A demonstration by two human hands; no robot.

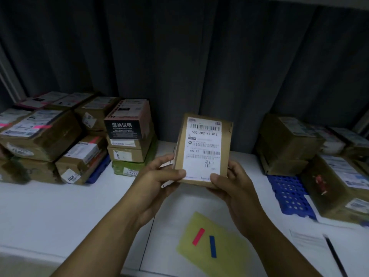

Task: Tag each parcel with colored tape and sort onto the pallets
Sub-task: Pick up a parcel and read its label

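Above the counter (60, 212), your left hand (157, 180) & right hand (231, 182) each pinch the parcel (203, 148) by its lower corners; prob. light, stiff cardboard, so hold the edges.

So the parcel (203, 150) I'm looking at is a small brown cardboard box with a white barcode label (204, 154) over most of its face. It's held upright, my left hand (159, 176) gripping its lower left edge and my right hand (233, 182) its lower right corner. Below it a pink tape strip (198, 236) and a blue tape strip (213, 246) lie flat on a yellow sheet (229, 256), close but not touching. More brown parcels are piled on the left blue pallet (99, 169), a couple wearing pink strips, and others on the right blue pallet (289, 194).
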